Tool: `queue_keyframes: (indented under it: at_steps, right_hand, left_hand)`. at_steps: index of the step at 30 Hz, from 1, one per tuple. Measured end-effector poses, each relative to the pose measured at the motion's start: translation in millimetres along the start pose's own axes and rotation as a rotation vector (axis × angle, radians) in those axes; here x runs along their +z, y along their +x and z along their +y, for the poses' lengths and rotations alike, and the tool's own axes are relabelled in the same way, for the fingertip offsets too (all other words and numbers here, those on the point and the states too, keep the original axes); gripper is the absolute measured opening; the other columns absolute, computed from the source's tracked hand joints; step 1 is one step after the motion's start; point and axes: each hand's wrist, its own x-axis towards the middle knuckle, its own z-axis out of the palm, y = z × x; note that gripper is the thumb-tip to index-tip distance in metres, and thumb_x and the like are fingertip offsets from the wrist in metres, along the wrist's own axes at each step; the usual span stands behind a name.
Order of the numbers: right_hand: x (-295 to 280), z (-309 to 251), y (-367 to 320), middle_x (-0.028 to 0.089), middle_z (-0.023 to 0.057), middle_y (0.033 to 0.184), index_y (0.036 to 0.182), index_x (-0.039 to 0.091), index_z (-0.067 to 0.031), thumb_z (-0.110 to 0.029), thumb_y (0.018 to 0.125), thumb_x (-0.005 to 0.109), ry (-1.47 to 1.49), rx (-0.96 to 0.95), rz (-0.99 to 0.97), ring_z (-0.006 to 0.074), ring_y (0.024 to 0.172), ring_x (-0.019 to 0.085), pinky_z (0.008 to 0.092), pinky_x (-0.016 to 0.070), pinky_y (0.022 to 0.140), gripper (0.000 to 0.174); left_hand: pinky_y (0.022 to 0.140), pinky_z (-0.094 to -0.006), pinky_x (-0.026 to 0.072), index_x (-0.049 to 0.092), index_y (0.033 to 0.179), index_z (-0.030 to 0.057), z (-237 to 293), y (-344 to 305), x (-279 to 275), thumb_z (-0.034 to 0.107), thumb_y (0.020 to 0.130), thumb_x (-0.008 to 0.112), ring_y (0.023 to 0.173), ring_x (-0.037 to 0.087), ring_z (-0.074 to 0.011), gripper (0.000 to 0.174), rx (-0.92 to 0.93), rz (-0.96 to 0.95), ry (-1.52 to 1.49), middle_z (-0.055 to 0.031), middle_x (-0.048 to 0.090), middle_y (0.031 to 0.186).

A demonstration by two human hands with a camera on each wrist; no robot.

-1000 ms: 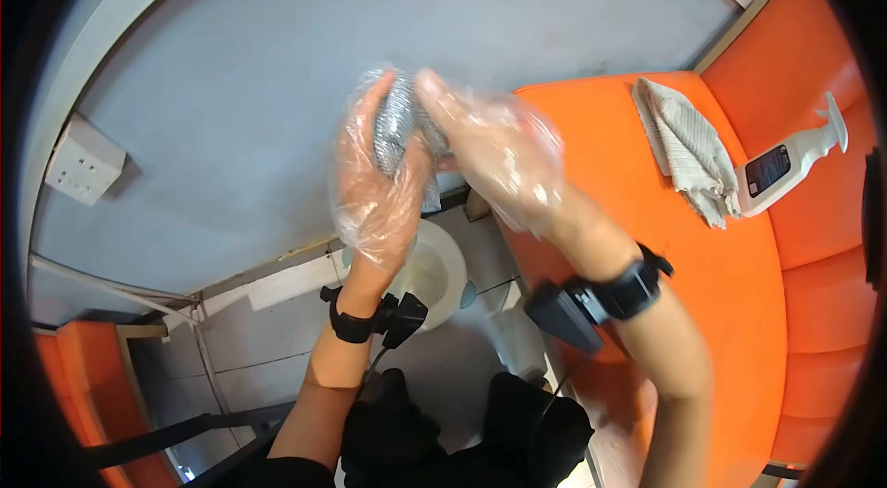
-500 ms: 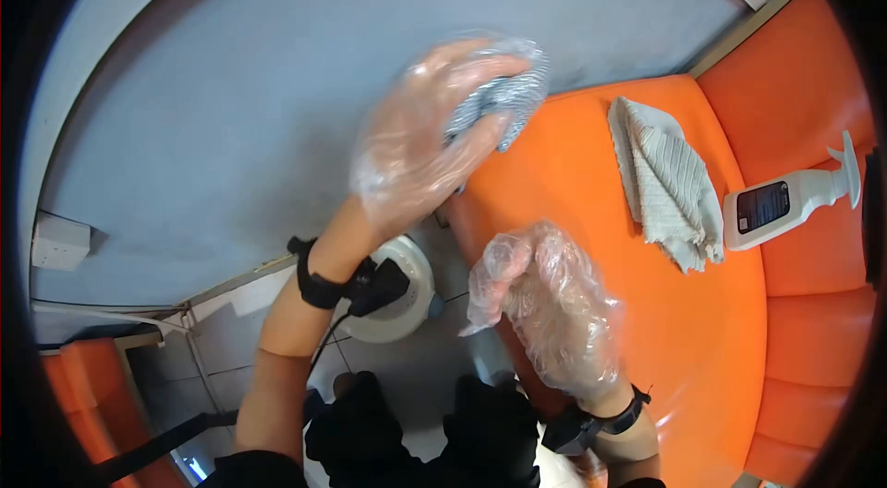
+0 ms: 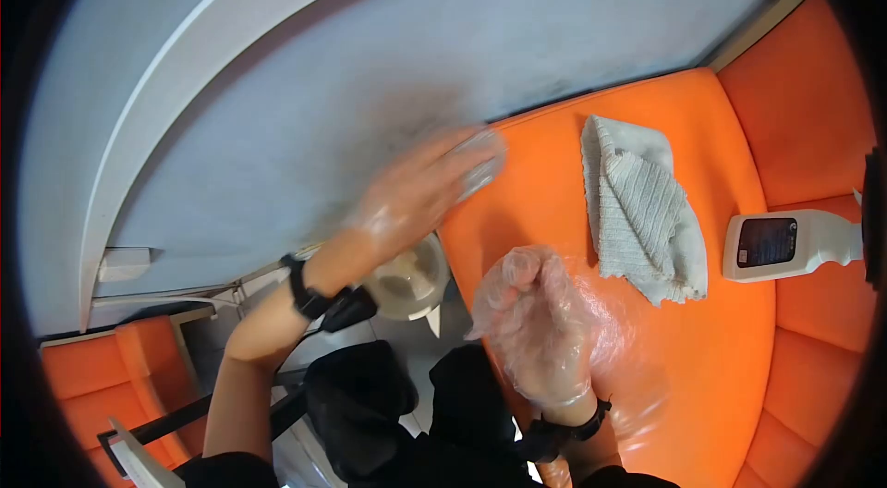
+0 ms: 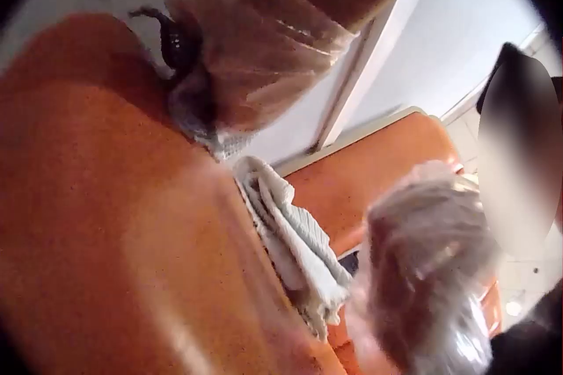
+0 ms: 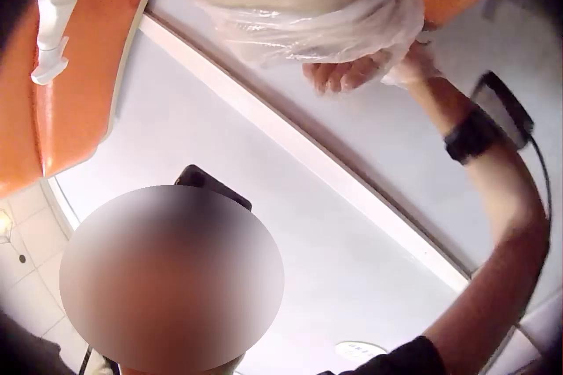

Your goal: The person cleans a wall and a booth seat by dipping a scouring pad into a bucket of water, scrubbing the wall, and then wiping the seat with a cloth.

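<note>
My left hand (image 3: 416, 183), in a clear plastic glove, holds a wadded silvery cloth (image 3: 482, 176) at the wall-side edge of the orange seat (image 3: 711, 340). The hand is blurred, and its fingers cover most of the cloth. In the left wrist view a crumpled edge of the silvery cloth (image 4: 195, 111) shows beneath the glove, right at the orange surface. My right hand (image 3: 540, 331), gloved too, hangs over the front of the seat with loosely bent fingers and nothing in it. A folded pale ribbed cloth (image 3: 642, 211) lies on the seat beyond it.
A white spray bottle (image 3: 771, 246) lies at the seat's backrest (image 3: 808, 118). The grey wall (image 3: 305, 118) with dark smudges rises behind the seat. On the floor, below my left forearm, stands a pale bucket (image 3: 407, 289). A white socket box (image 3: 125, 263) is at the left.
My hands have parted; the left took the silvery cloth rightward, then down to the seat edge. The right dropped back over the seat. The head view has shifted.
</note>
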Motion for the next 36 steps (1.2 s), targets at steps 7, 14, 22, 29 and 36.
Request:
queue_keyframes:
  at_steps: [7,14,22,29,36]
  right_hand:
    - [4.0,-12.1,4.8,0.050,0.0039,0.092,0.099,0.050,-0.0069,-0.034,0.102,0.044,0.053,-0.042,0.074,0.0186,0.080,0.048,0.0337,0.0418,0.073,0.027]
    - [6.5,-9.0,3.7,0.048,-0.0002,0.087,0.098,0.052,-0.0097,-0.031,0.099,0.051,0.031,-0.025,0.038,0.0134,0.078,0.046,0.0270,0.0384,0.070,0.022]
    - [15.5,-2.9,-5.9,0.051,0.0002,0.086,0.098,0.055,-0.0091,-0.028,0.100,0.050,0.077,0.023,0.101,0.0120,0.080,0.049,0.0256,0.0424,0.075,0.020]
    - [-3.2,-11.3,2.8,0.054,0.0008,0.091,0.109,0.056,-0.0060,-0.026,0.099,0.052,0.089,-0.029,0.083,0.0121,0.085,0.052,0.0271,0.0459,0.079,0.023]
    - [-1.8,-7.0,8.1,0.044,0.0119,0.138,0.141,0.038,-0.0046,-0.028,0.100,0.051,-0.265,-0.251,0.026,0.0273,0.127,0.044,0.0410,0.0367,0.108,0.049]
  left_hand:
    - [0.095,-0.0410,0.0473,0.053,0.131,0.0158,0.2,82.0,34.5,-0.003,0.086,0.053,0.118,0.054,-0.0334,0.049,0.210,-0.076,0.033,-0.0132,0.049,0.138]
    - [0.101,-0.0411,0.0443,0.058,0.127,0.0144,12.3,-24.6,2.5,-0.001,0.085,0.057,0.122,0.051,-0.0337,0.045,-0.085,0.054,0.029,-0.0124,0.053,0.134]
    - [0.092,-0.0394,0.0497,0.062,0.120,0.0130,28.0,19.4,28.8,0.005,0.086,0.057,0.109,0.058,-0.0312,0.035,-0.164,0.098,0.201,-0.0072,0.058,0.131]
    - [0.076,-0.0405,0.0537,0.059,0.117,0.0129,59.1,-34.5,23.1,0.008,0.087,0.059,0.098,0.062,-0.0296,0.030,-0.116,0.216,0.185,-0.0108,0.062,0.113]
    - [0.076,-0.0245,0.0495,0.041,0.126,0.0125,74.4,-50.8,8.6,0.015,0.092,0.062,0.088,0.054,-0.0112,0.040,-0.505,0.582,-0.609,-0.0047,0.051,0.104]
